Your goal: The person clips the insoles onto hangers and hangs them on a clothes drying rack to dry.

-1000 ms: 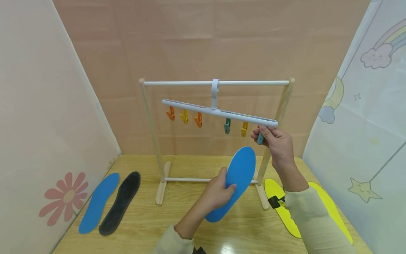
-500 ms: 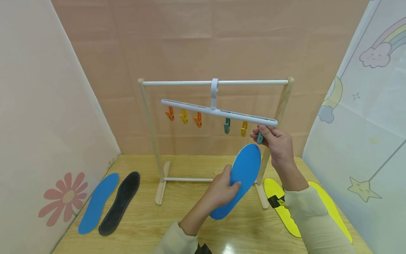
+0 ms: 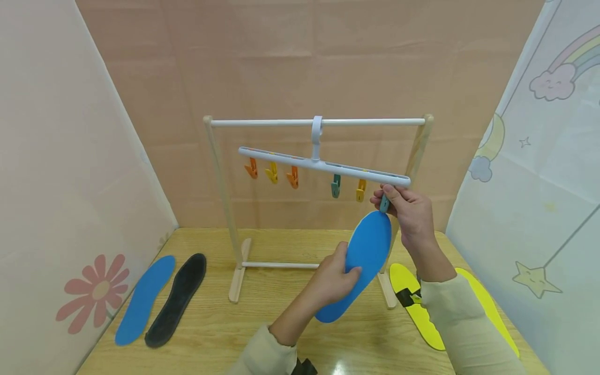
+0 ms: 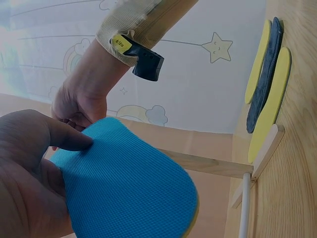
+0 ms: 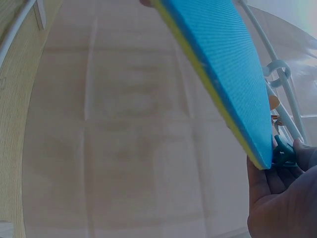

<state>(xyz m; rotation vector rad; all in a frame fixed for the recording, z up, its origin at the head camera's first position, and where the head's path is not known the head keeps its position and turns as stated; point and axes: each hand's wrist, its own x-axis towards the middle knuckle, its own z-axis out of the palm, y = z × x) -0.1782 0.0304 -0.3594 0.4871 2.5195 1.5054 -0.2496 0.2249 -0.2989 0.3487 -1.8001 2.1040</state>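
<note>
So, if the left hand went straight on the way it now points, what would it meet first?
Likely the teal clip pinched by the right hand, met by the tip of the blue insole the left hand holds; whether they touch is unclear.

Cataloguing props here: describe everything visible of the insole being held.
The insole is blue and finely textured, with a yellow layer along its edge, apparently foam. The left hand grips it mid-length, tilted above the table, its upper end by the teal clip in the right hand; contact there is unclear.
</note>
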